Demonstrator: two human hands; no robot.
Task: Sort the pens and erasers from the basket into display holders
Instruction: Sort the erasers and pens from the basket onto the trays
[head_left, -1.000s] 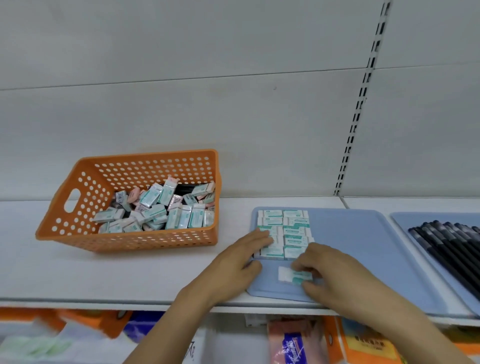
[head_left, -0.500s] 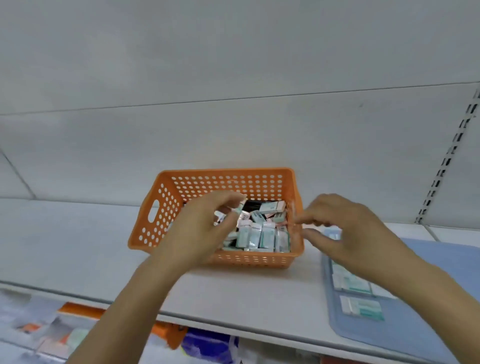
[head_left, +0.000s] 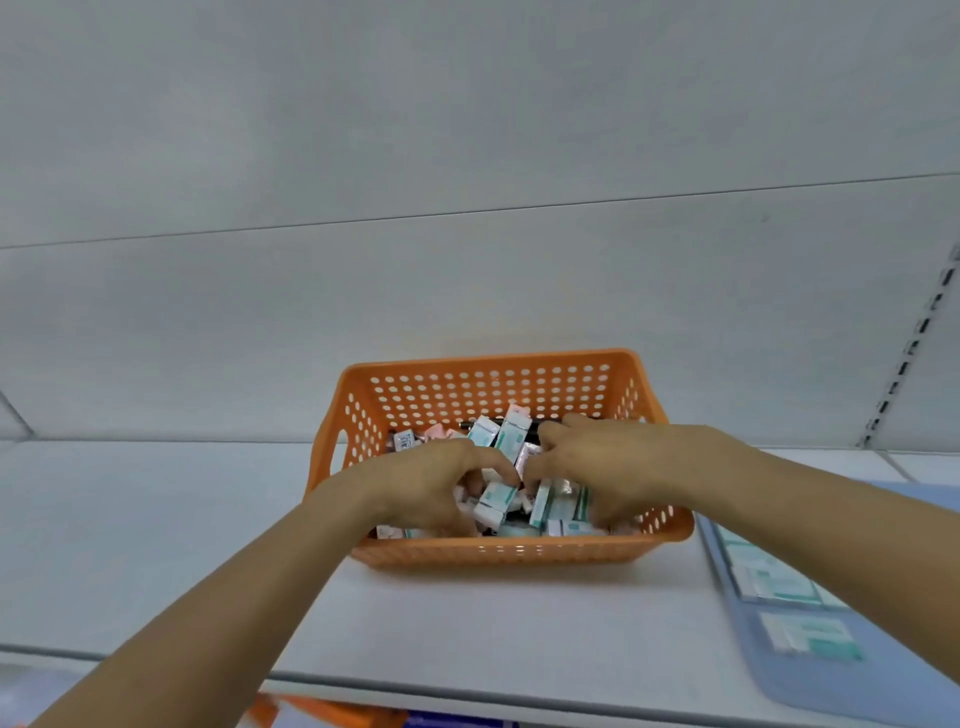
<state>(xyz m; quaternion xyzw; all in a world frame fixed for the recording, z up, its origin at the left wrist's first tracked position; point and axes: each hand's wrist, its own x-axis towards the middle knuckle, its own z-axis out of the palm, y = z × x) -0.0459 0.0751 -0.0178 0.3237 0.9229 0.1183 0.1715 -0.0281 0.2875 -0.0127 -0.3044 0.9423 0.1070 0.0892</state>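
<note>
An orange perforated basket stands on the white shelf and holds several white-and-green erasers and a few pink ones. A dark pen shows behind them at the back. Both my hands are inside the basket. My left hand curls its fingers round a tilted white-green eraser. My right hand digs its curled fingers into the pile on the right; its grip is hidden. At the right edge lies a blue tray with rows of erasers on it.
The white shelf stretches left of the basket, backed by a plain grey wall. A slotted upright runs up the wall at the right. Orange packaging shows below the shelf's front edge.
Both hands left the blue tray, moved left to the basket and have dropped in among the erasers. The view swung left, so the tray is at the right edge.
</note>
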